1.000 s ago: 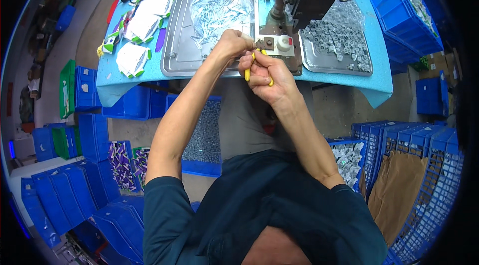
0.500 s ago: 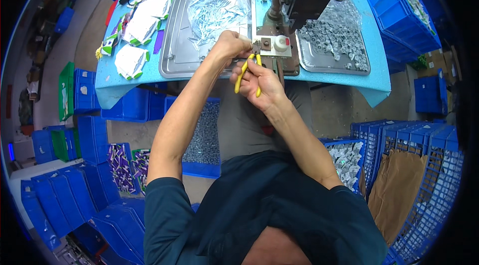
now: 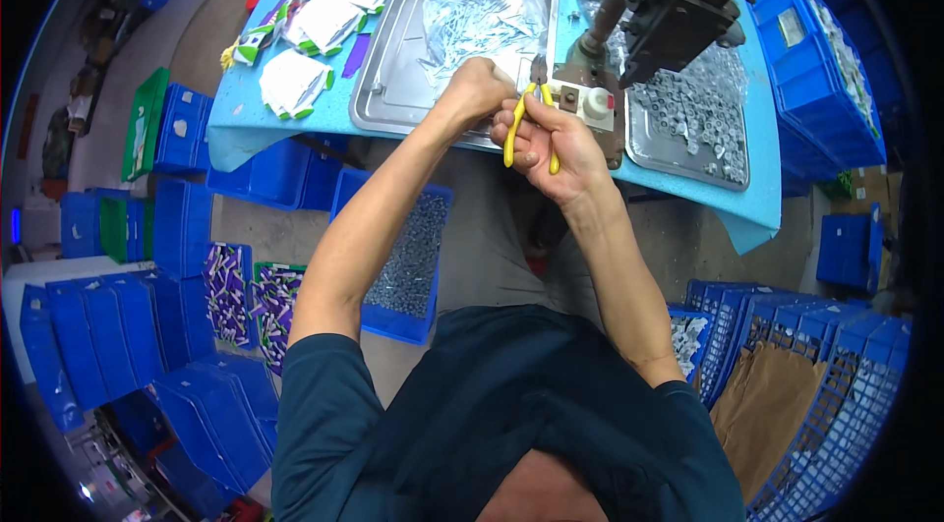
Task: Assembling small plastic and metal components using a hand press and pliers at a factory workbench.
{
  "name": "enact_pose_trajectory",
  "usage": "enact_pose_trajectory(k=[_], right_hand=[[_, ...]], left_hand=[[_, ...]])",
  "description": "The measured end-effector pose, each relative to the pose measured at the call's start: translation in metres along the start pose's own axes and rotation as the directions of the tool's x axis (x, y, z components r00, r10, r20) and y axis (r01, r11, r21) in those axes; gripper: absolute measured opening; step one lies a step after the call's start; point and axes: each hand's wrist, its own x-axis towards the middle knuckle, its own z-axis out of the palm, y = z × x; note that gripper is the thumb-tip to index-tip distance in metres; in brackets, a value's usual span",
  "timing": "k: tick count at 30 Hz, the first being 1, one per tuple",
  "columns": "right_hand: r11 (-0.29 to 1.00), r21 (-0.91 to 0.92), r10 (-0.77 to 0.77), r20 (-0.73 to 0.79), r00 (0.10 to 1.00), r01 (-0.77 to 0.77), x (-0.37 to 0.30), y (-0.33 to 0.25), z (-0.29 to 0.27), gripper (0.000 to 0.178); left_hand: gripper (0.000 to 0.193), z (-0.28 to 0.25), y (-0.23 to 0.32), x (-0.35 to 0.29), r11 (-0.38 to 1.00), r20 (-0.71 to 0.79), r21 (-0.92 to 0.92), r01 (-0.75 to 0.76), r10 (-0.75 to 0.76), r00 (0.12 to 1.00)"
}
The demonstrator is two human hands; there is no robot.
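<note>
My right hand (image 3: 563,150) holds yellow-handled pliers (image 3: 514,141), jaws pointing away from me, handles spread apart. Just left of them, my left hand (image 3: 477,91) is closed, fingertips pinched near the plier jaws. What it pinches, if anything, is too small to make out. Both hands are at the near side of a dark metal bench press (image 3: 674,30). Beside the right hand, at the press base, sits a white fixture block (image 3: 595,105) with a round knob and a red spot. A metal tray (image 3: 379,109) with a clear bag of thin silvery pins (image 3: 472,21) lies beyond my left hand.
A second tray (image 3: 733,173) of small clear ringlike parts lies right of the press. White-and-green packets (image 3: 293,85) cover the blue tabletop's left side. Blue crates (image 3: 811,60) stand at the right; a bin of small grey parts (image 3: 408,257) is below my left forearm.
The view has swung, shifting the table to the right in the picture. The pliers' jaws have come away from the white fixture block and now point up beside my left fingertips.
</note>
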Motion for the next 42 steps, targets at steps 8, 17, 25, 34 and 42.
enact_pose_trajectory(k=[8, 17, 25, 34, 42], right_hand=[[0.969, 0.129, 0.200, 0.082, 0.976, -0.209, 0.030, 0.021, -0.011, 0.046], [0.975, -0.210, 0.114, 0.180, 0.977, -0.075, 0.010, 0.024, 0.004, 0.052], [0.945, -0.327, 0.026, 0.111, 0.993, 0.012, -0.020, 0.029, -0.008, 0.047], [0.991, -0.136, 0.030, 0.187, 0.982, -0.004, -0.043, 0.030, -0.023, 0.040], [0.998, 0.026, 0.046, 0.249, 0.967, -0.054, -0.046, 0.030, -0.033, 0.040]], left_hand=[[0.019, -0.063, -0.023, -0.031, 0.854, -0.332, 0.504, -0.129, 0.329, 0.884], [0.025, -0.112, -0.075, -0.055, 0.553, -0.261, 0.833, -0.040, 0.456, 0.851], [0.023, -0.108, -0.045, -0.055, 0.941, -0.235, -0.321, -0.105, 0.029, 0.972], [0.035, -0.017, -0.017, -0.043, 0.811, -0.068, -0.545, -0.214, 0.212, 0.975], [0.037, 0.031, -0.017, -0.035, 0.863, -0.105, -0.412, -0.292, 0.274, 0.956]])
